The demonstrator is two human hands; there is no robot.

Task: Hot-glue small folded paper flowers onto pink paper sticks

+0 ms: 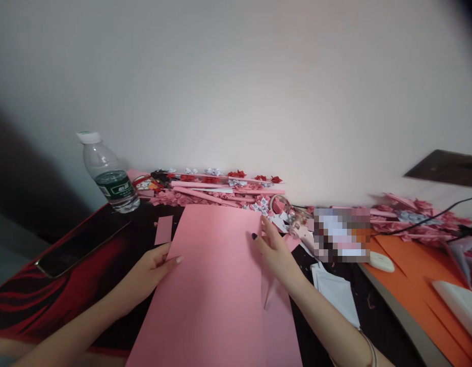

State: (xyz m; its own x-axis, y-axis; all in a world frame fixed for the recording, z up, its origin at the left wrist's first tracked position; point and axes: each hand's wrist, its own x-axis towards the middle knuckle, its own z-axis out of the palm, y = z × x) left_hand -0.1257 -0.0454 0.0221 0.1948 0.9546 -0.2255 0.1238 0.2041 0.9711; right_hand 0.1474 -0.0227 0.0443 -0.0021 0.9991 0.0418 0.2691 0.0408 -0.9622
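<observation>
A large pink sheet of paper (216,285) lies in front of me, with a second layer of pink paper (282,326) showing beneath its right side. My left hand (157,267) pinches the sheet's left edge, thumb on top and fingers tucked under. At the upper right corner, my right hand (274,250) grips the edge, its dark-nailed thumb over the sheet and the fingers at the border. A small pink paper piece (163,230) rests on the dark mat just beyond my left hand.
A water bottle (109,176) and a phone (83,247) are at the left. Pink paper rolls (205,195) and paper flowers (211,178) line the wall. White paper squares (335,293), a pink glue gun (300,229) and orange sheets (419,285) lie to the right.
</observation>
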